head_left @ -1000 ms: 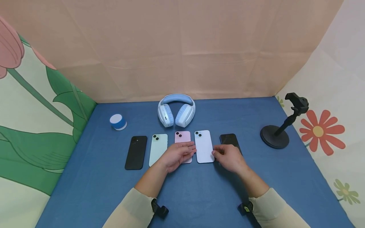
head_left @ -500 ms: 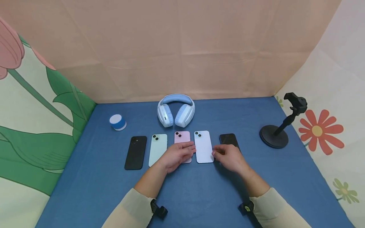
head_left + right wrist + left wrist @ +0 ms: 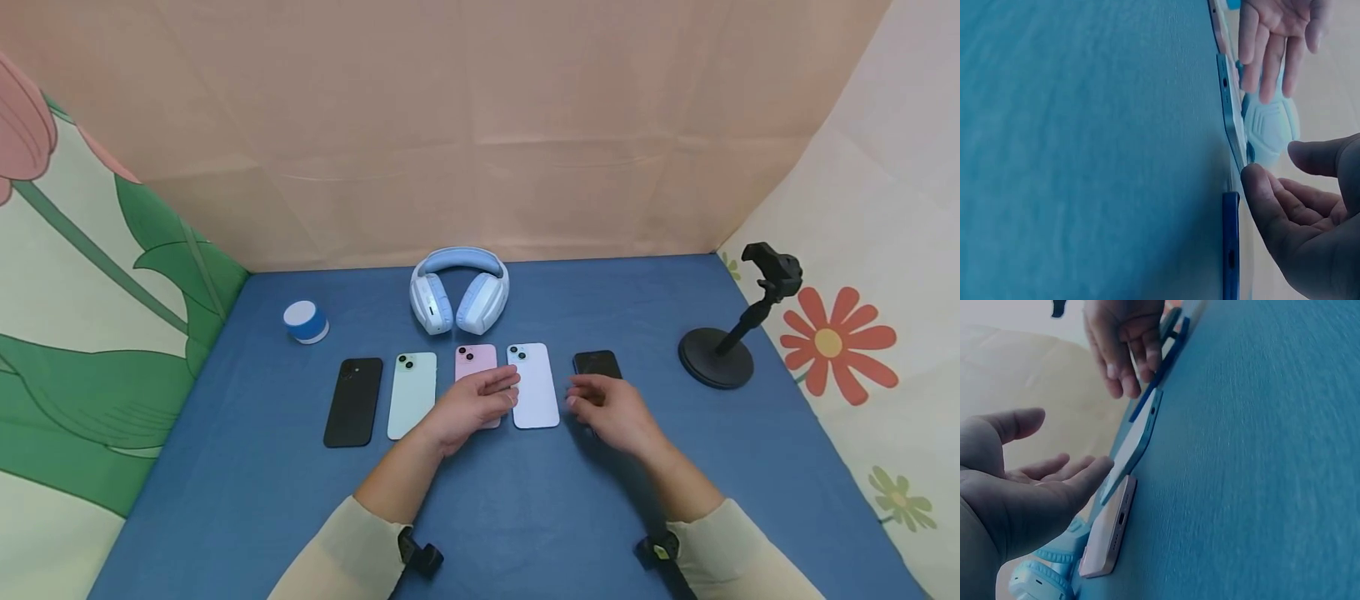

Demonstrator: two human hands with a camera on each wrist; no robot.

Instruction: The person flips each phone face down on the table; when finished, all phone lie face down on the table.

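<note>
Five-column row aside, a white phone (image 3: 536,396) lies back up in the middle of the table, camera at the top left. My left hand (image 3: 474,406), fingers extended, hovers over a pink phone (image 3: 475,358), its fingertips overlapping the white phone's left edge in the head view. To the right, my right hand (image 3: 613,415) has loosely bent fingers and holds nothing. It stands apart from the white phone's right edge and partly hides a black phone (image 3: 597,364). In the right wrist view a gap shows between the right thumb (image 3: 1316,156) and forefinger.
A mint phone (image 3: 412,400) and another black phone (image 3: 352,404) lie to the left. Blue headphones (image 3: 459,292) rest behind the row. A blue-and-white round container (image 3: 306,322) stands back left, a black stand (image 3: 718,358) at the right. Walls border the blue table (image 3: 510,533).
My right hand has drawn a little to the right, away from the white phone's edge, and its fingers have loosened. The left hand stays nearly in place, and the phones keep their places.
</note>
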